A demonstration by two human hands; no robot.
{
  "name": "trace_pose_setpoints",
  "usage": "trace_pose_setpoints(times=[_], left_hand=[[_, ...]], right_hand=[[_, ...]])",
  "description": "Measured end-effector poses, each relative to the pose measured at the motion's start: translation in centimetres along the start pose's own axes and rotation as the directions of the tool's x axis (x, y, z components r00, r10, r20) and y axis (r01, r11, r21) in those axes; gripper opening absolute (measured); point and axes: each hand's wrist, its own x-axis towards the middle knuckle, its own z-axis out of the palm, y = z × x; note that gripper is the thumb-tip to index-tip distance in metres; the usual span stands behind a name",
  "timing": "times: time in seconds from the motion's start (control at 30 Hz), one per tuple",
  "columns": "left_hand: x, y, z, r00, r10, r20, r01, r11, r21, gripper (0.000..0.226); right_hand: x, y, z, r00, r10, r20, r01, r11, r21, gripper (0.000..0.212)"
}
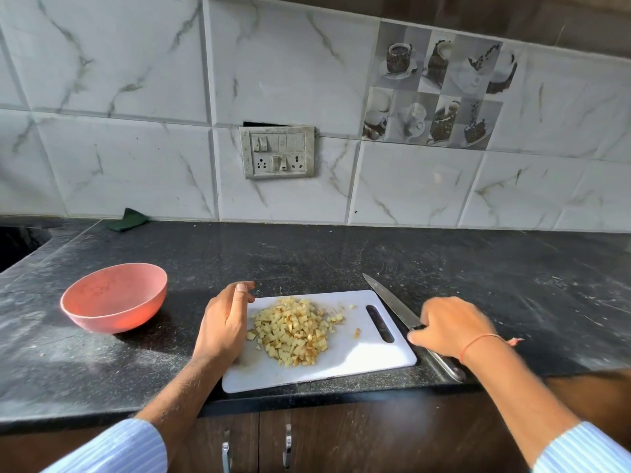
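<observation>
A white cutting board (345,361) lies at the counter's front edge with a heap of diced pale-yellow pieces (293,331) on it. My left hand (223,324) stands on its side at the board's left edge, beside the heap, with loosely curled fingers that hold nothing. A long knife (389,300) lies on the counter along the board's right edge, its tip pointing away from me. My right hand (452,327) rests palm down over the knife's handle. Its fingers are slightly blurred and lie across the handle rather than wrapped round it.
A pink bowl (114,297) stands on the black counter (341,257) to the left of the board. A green cloth (128,220) lies by the tiled wall. A sink opening (18,244) is at the far left. Cabinet doors with handles (288,443) are below.
</observation>
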Motion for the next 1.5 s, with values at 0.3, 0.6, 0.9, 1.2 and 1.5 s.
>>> trace_pose_setpoints(times=[0.3,0.6,0.9,1.2,1.5], left_hand=[[-0.6,0.3,-0.2,0.996,0.081,-0.029,-0.078,0.993,0.091,0.048],[-3.5,9.5,3.8,0.861,0.32,0.395,-0.49,0.732,0.474,0.032],[-1.8,13.9,10.2,0.809,-0.027,0.587,-0.427,0.658,0.62,0.029],[-1.0,13.0,12.3,0.818,-0.135,0.559,-0.289,0.744,0.602,0.013],[-0.9,12.5,11.7,0.82,-0.191,0.54,-0.212,0.775,0.595,0.023]], right_hand=[[-3.6,1.0,0.4,0.992,0.028,0.127,-0.037,0.997,0.071,0.032],[-6.5,0.9,1.8,0.971,0.233,-0.051,-0.173,0.835,0.522,0.021],[-11.0,-0.6,2.0,0.99,0.131,-0.062,-0.064,0.779,0.624,0.024],[-13.2,-2.2,1.4,0.995,0.102,0.005,-0.084,0.798,0.597,0.045],[-14.0,-4.5,1.5,0.998,0.044,-0.039,-0.017,0.85,0.526,0.061]])
